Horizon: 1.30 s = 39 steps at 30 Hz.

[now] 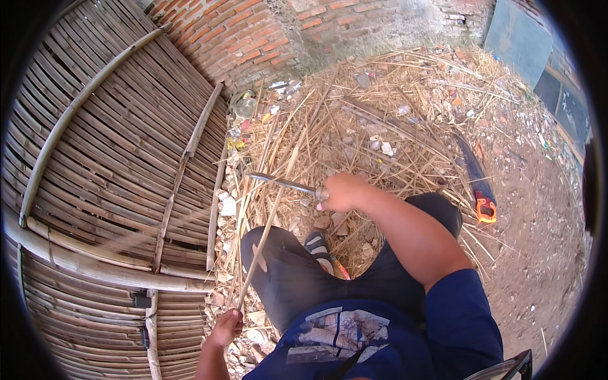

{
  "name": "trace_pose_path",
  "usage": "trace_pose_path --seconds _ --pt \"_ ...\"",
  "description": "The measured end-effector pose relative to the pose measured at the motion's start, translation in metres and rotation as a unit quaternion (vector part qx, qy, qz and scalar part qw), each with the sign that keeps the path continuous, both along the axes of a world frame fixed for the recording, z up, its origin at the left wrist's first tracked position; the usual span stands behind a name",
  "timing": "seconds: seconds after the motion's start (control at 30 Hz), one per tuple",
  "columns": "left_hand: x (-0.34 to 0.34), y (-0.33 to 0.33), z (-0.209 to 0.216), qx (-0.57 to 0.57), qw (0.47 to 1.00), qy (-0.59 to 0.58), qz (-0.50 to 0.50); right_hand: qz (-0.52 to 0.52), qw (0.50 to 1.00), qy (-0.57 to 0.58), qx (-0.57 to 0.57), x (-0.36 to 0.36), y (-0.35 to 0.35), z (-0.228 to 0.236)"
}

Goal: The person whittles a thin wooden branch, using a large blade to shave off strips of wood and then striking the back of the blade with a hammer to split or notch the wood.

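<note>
My right hand (342, 192), closed round the handle of a long-bladed knife (278, 181), is in front of my knees. The blade points left and crosses a thin bamboo strip (273, 212); whether it touches the strip I cannot tell. At the lower left, beside my left thigh, my left hand (226, 327) is closed on the near end of that strip. From there the strip slants up and to the right, past my left knee, toward the heap of straw-coloured strips and shavings (354, 139). Its far end is lost among them.
A handsaw (475, 174) with an orange handle lies on the dirt floor (538, 253) at right. A bamboo slat wall (114, 158) stands close on my left. Behind the heap rises a brick wall (253, 38). Stones and litter (386, 149) are scattered about.
</note>
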<state>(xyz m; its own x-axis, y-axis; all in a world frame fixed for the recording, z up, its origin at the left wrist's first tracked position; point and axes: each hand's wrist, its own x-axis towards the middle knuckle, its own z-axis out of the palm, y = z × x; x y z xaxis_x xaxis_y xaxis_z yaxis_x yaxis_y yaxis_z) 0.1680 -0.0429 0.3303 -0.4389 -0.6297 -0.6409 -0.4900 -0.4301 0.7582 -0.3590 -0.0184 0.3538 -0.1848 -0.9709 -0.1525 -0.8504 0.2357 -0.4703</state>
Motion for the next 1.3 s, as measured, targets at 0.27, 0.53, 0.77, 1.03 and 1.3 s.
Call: trace_pose_path --seconds 0.27,0.53,0.77,1.03,1.3 --pt "-0.033 0.012 0.015 -0.010 1.000 0.013 -0.021 0.116 0.987 0.058 -0.090 0.066 0.011 0.006" --pt "-0.005 0.009 0.036 -0.061 0.995 -0.015 -0.077 -0.031 0.990 0.132 0.029 0.007 0.018 0.048" --pt "-0.020 -0.004 0.038 0.005 0.998 0.007 -0.065 -0.056 0.998 0.016 -0.033 -0.016 0.016 0.030" --pt "-0.033 0.003 0.026 0.060 0.997 0.031 -0.042 -0.020 1.000 0.014 -0.015 -0.001 0.016 0.020" --pt "-0.054 0.005 0.034 0.072 0.994 0.057 -0.065 0.117 0.986 0.114 -0.032 0.064 0.016 0.019"
